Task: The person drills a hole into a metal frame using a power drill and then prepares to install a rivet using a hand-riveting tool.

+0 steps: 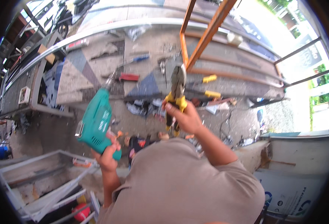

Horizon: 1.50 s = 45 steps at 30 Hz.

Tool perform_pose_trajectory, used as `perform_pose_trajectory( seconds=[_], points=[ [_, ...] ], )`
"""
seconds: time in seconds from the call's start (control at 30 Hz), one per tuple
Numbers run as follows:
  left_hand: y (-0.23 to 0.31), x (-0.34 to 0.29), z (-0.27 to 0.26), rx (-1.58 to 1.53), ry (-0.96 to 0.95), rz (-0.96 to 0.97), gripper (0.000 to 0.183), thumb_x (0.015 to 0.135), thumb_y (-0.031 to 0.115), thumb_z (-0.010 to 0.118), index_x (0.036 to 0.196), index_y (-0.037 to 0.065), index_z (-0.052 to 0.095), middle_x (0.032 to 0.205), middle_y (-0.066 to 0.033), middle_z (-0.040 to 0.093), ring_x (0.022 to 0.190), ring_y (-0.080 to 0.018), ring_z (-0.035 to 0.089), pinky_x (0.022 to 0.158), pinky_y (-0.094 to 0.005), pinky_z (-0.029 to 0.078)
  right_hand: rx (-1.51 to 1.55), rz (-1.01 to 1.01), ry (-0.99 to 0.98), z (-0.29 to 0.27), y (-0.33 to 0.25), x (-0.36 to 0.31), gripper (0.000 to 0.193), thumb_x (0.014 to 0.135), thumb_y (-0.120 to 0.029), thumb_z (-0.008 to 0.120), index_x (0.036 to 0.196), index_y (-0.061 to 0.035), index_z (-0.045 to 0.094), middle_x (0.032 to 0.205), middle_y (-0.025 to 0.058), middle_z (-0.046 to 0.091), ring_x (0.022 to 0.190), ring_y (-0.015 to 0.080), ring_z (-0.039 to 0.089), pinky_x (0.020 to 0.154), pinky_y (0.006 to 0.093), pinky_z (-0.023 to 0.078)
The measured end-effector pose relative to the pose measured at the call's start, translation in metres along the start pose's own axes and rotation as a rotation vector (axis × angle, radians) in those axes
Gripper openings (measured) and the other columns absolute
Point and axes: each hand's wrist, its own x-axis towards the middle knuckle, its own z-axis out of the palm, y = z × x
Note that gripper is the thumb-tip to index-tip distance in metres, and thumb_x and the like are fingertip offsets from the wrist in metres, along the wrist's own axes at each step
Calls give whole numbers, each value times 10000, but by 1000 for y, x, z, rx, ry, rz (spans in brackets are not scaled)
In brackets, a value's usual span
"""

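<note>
My left hand (pixel 106 157) is closed around the grip of a teal power drill (pixel 98 117). The drill's metal chuck and bit point up and away over the near left part of the worktable (pixel 74 89). In my right hand (pixel 188 118) is a pair of pliers (pixel 178 84) with yellow and black handles. Their jaws point away from me and look closed. Beyond the drill tip lie a red-handled tool (pixel 129 77) and a blue-handled tool (pixel 140 58). To the right of the pliers are a yellow handle (pixel 209 78) and another yellow handle (pixel 212 94).
An orange metal frame (pixel 206 35) rises from the table at the far right. A long pale metal bar (pixel 149 21) crosses the back. Left stands a shelf unit (pixel 28 87); a metal frame (pixel 7 175) lies lower left. Scraps (pixel 142 107) lie beneath the table's near edge.
</note>
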Motion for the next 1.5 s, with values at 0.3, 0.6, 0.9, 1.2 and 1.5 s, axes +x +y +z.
perform_pose_trajectory(
  seconds=[0.3, 0.6, 0.9, 1.2, 1.5],
  points=[
    [-5, -52, 44, -123, -413, -34, 509, 718, 48, 628, 1198, -93, 531, 991, -210, 627, 720, -281, 660, 704, -446, 558, -282, 60, -182, -62, 5, -58, 324, 952, -268, 676, 1125, 1, 621, 902, 64, 630, 834, 157, 562, 766, 337, 467],
    [-13, -72, 36, -59, -466, 72, 740, 732, 156, 649, 1363, -126, 387, 1036, -275, 625, 713, -327, 672, 715, -504, 563, -233, 139, -348, -78, -15, -66, 482, 961, -318, 661, 1319, -13, 556, 901, 72, 627, 840, 147, 546, 769, 324, 460],
    [-21, -85, 44, -8, -413, 171, 737, 751, 195, 609, 1350, -167, 379, 1023, -297, 598, 704, -317, 668, 699, -475, 561, -168, 119, -368, -87, -15, -66, 499, 968, -327, 651, 1342, -13, 541, 918, 75, 630, 846, 150, 549, 775, 322, 459],
    [-33, -88, 46, 16, -456, 191, 726, 757, 198, 567, 1370, -155, 401, 1340, -344, 513, 722, -293, 674, 721, -461, 562, -158, 146, -332, -95, -9, -57, 504, 963, -343, 664, 1322, -9, 548, 908, 68, 625, 811, 147, 555, 742, 321, 467],
    [-28, -88, 58, -1, -360, 112, 726, 768, 199, 667, 1326, -172, 386, 1049, -316, 614, 667, -281, 667, 657, -427, 563, -94, 127, -287, -87, 9, -59, 501, 976, -325, 648, 1381, -65, 508, 910, 68, 613, 807, 138, 579, 726, 325, 493]
  ],
)
